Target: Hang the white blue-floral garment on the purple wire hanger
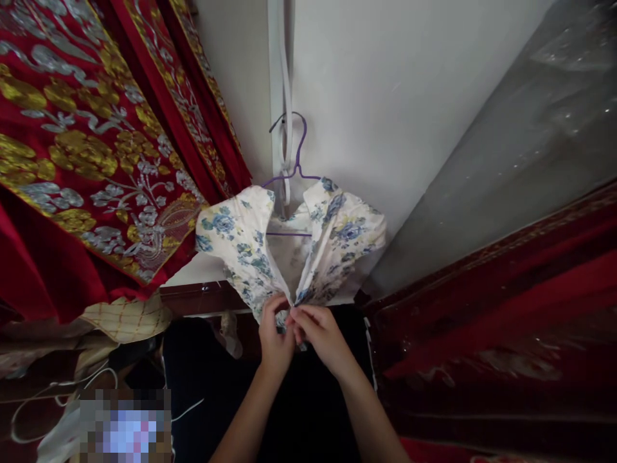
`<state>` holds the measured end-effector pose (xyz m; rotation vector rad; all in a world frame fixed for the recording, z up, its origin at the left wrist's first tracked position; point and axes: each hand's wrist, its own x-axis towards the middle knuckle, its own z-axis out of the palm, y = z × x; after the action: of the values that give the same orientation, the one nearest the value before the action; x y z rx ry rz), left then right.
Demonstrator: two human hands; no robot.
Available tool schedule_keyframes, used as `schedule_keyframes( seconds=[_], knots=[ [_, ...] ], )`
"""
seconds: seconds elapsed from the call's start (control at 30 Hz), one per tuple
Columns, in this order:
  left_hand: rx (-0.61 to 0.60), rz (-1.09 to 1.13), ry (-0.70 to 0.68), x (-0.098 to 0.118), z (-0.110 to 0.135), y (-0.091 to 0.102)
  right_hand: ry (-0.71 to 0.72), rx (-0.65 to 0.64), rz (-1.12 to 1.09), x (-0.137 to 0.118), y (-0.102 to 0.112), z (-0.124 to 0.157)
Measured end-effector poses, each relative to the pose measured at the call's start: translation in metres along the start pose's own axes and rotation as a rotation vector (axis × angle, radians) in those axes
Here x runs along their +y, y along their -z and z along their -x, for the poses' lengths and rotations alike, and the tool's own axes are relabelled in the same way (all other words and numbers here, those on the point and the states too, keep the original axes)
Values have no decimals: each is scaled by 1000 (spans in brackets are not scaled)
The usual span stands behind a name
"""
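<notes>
A white garment with blue flowers (250,257) hangs on a purple hanger (299,145) against the wall. Its collar and neck lie open in a V. At the bottom of that V, my left hand (277,331) pinches the front edge of the cloth. My right hand (318,331) grips the other edge right beside it, the fingertips of both hands almost meeting. Whatever small fastening may lie between the fingers is hidden. The lower part of the garment disappears behind my hands.
Red cloth with gold and silver embroidery (96,154) hangs at the left. A white strap or cord (284,77) runs down the wall to the hanger. Clear plastic sheeting (506,148) covers red material on the right. A checked cream item (128,318) and a white cable (113,373) lie lower left.
</notes>
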<state>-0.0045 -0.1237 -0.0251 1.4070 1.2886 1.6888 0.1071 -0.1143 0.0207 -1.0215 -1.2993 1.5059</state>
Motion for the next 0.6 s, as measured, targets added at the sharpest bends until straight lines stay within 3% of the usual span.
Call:
schedule_keyframes(
  seconds=[0.07, 0.13, 0.23, 0.37, 0.43, 0.53, 0.6],
  knots=[
    [-64, -20, 20, 1, -5, -5, -11, 6, 3, -8, 5, -2],
    [-141, -42, 10, 2, -9, -9, 2, 97, -77, -24, 15, -11],
    [-240, -62, -21, 1, -10, -16, 115, 255, -231, -69, 31, -37],
    [-294, -114, -22, -11, -7, -19, 313, 212, -233, -141, 37, -78],
    [-277, -157, -46, -21, -8, -15, 381, 219, -220, -163, 33, -90],
    [-262, -186, -101, -24, -20, -2, 438, 191, -175, -166, 20, -93],
    [-261, -182, -157, -9, -38, 7, 454, 158, -148, -156, 12, -88]
  ],
)
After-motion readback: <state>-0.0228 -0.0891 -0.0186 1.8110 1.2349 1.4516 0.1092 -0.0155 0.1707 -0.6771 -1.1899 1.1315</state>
